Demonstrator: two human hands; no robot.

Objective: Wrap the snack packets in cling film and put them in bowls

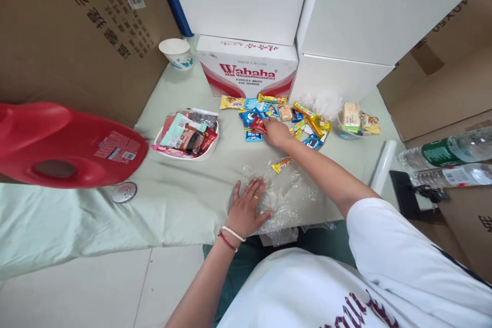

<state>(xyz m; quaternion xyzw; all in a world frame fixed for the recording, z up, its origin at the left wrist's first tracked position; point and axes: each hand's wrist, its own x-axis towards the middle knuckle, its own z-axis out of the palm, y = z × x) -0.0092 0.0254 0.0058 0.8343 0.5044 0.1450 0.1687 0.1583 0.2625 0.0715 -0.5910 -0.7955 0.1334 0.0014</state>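
Note:
My right hand point(277, 133) reaches over a pile of small wrapped snacks, its fingers closed on a red snack packet point(258, 125). Under and around it lie blue snack packets point(249, 118) and several yellow ones, such as a yellow packet point(231, 102). My left hand point(248, 209) rests flat with fingers spread on the pale green tablecloth, at the edge of a clear plastic bag point(298, 195). One yellow-orange packet point(282, 165) lies on that bag. Left of the pile, a white bowl point(210, 151) holds several snack packets, with a mint-green packet point(177, 130) on top.
A Wahaba-style water carton point(248, 74) printed "Wahaha" stands behind the snacks. A paper cup point(177, 54) and a red jug point(73, 143) are at left. On the right are a clear container point(348, 135) of snacks, a white roll point(384, 164) and plastic bottles point(457, 151).

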